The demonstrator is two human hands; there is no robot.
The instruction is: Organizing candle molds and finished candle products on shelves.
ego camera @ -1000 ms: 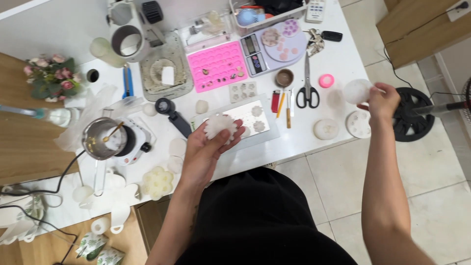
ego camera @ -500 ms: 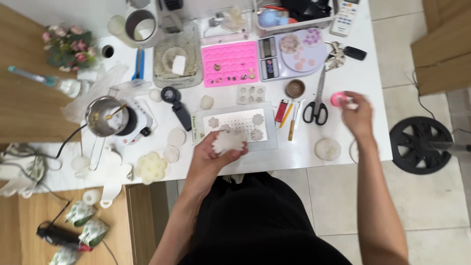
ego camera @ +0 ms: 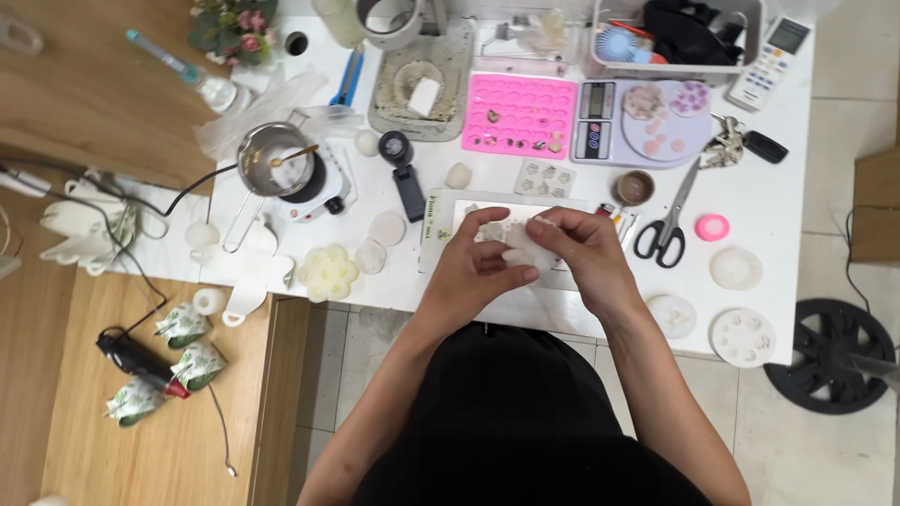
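Note:
Both of my hands meet over the front middle of the white table [ego camera: 797, 201]. My left hand [ego camera: 473, 262] and my right hand [ego camera: 581, 253] together grip a small translucent white mould [ego camera: 527, 245], with the fingers pinching its edges. Under the hands lies a flat white board [ego camera: 450, 211] carrying small pale cast pieces. Black scissors [ego camera: 667, 225] and a small pink round mould [ego camera: 712, 227] lie just to the right of my right hand.
A pink tray mould [ego camera: 520, 112], a digital scale [ego camera: 642, 122] and a remote [ego camera: 771, 61] sit at the back. A small pot on a hot plate [ego camera: 277, 164] stands left, its cable trailing off. White round moulds [ego camera: 741, 335] lie at the front right; a wooden bench [ego camera: 141, 403] stands lower left.
My right hand came back from the table's right end and joined the left hand on the white mould. The camera view shifted left and closer.

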